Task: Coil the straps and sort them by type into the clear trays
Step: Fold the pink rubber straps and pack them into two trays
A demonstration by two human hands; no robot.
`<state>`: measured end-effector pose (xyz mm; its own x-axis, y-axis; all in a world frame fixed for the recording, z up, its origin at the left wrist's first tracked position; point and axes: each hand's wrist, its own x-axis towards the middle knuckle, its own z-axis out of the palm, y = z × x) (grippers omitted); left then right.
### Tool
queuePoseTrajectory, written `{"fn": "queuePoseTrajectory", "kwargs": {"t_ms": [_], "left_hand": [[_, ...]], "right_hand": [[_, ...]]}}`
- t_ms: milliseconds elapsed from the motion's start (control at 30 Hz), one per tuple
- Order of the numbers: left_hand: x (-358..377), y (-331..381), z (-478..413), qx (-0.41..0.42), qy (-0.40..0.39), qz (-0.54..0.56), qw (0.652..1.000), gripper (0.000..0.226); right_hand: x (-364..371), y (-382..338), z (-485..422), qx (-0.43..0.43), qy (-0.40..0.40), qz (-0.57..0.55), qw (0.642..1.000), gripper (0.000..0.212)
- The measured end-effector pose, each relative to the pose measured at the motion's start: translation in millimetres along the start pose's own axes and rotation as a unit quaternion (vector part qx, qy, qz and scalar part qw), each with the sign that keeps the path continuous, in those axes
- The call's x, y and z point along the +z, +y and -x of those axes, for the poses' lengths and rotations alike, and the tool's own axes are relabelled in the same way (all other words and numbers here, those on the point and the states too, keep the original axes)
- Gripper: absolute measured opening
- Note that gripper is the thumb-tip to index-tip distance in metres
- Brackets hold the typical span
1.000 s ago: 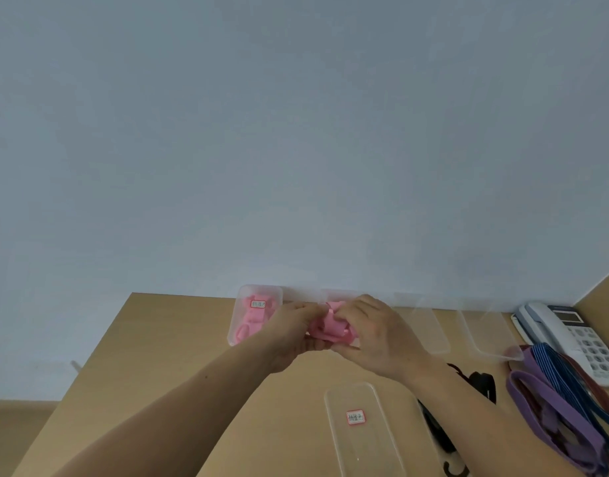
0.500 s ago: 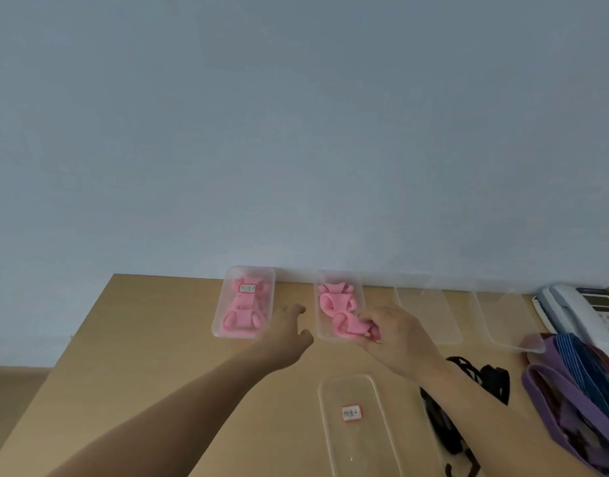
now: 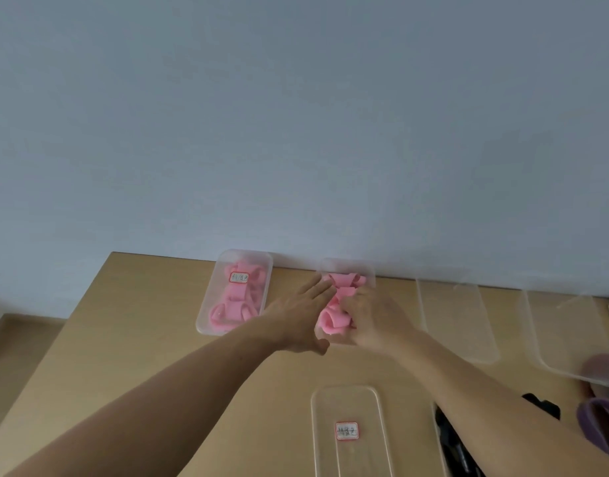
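Coils (image 3: 234, 304) of pink strap lie in two far trays (image 3: 206, 325), right hand (image 3: 375, 318) gripping a coil (image 3: 332, 321) in the second tray (image 3: 370, 270), left hand (image 3: 296, 318) flat beside it; purple straps (image 3: 602, 425), black straps (image 3: 449, 438) and three unfilled trays (image 3: 451, 321) remain.

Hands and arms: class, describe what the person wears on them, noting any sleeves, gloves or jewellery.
Both are bare. The left hand and right hand wear no gloves, and no ring shows on the fingers in view. The left forearm and right forearm carry no sleeve, watch or bracelet down to the picture's edge.
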<state>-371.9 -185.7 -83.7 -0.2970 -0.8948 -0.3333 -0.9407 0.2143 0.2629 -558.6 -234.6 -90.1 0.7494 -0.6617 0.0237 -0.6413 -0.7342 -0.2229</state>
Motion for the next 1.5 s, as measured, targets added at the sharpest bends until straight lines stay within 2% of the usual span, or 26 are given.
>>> {"fn": "queuePoseTrajectory", "kwargs": {"t_ms": [67,200,267,333,433,500,600,667,833,1033,1133,1167,1233,1267,1367,1500], "left_hand": [[1,-1,-2,0.007,-0.014,0.002,1.0,0.105],[3,-2,-5,0.018,-0.019,-0.023,0.999,0.103],[3,-2,-7,0.02,-0.017,-0.045,0.999,0.103],[4,-2,-9,0.016,-0.017,-0.054,0.998,0.102],[4,-2,-11,0.016,-0.018,-0.057,0.998,0.101],[5,-1,-12,0.017,-0.019,-0.058,0.998,0.1],[7,1,-11,0.024,-0.01,-0.057,0.998,0.097],[9,2,-10,0.035,-0.001,-0.061,0.998,0.097],[9,1,-6,0.038,-0.024,-0.071,0.996,0.09],[6,4,-5,0.027,-0.056,-0.091,0.994,0.091],[9,6,-3,0.023,-0.029,-0.072,0.997,0.089],[9,7,-3,0.025,-0.019,-0.071,0.997,0.088],[11,6,-2,0.028,-0.008,-0.072,0.997,0.086],[12,7,-1,0.029,-0.002,-0.071,0.997,0.085],[13,6,-1,0.036,0.019,-0.068,0.997,0.081],[14,5,-2,0.045,0.001,-0.082,0.996,0.07]], "right_hand": [[4,2,1,0.013,-0.022,-0.008,1.0,0.03],[13,6,2,0.018,-0.082,0.049,0.995,0.037],[11,1,2,0.002,-0.071,0.058,0.996,0.03],[10,-3,2,-0.015,-0.027,0.093,0.995,0.024],[10,-7,3,0.012,0.019,0.126,0.992,0.024],[10,-8,2,0.047,0.007,0.119,0.992,0.03],[10,-10,-2,0.097,-0.052,0.066,0.992,0.042],[13,-7,-2,0.105,-0.08,0.068,0.989,0.047],[12,-2,6,0.106,-0.072,0.034,0.991,0.054],[8,-6,10,0.107,-0.052,0.047,0.992,0.042],[3,-10,15,0.112,-0.022,0.033,0.993,0.048],[1,-11,17,0.112,-0.001,0.026,0.993,0.045],[-1,-11,21,0.116,0.046,0.025,0.992,0.022],[-1,-11,21,0.118,0.059,0.023,0.991,0.017],[2,-11,20,0.124,0.072,0.012,0.99,0.024],[11,-8,14,0.15,0.048,0.007,0.987,0.015]]}}
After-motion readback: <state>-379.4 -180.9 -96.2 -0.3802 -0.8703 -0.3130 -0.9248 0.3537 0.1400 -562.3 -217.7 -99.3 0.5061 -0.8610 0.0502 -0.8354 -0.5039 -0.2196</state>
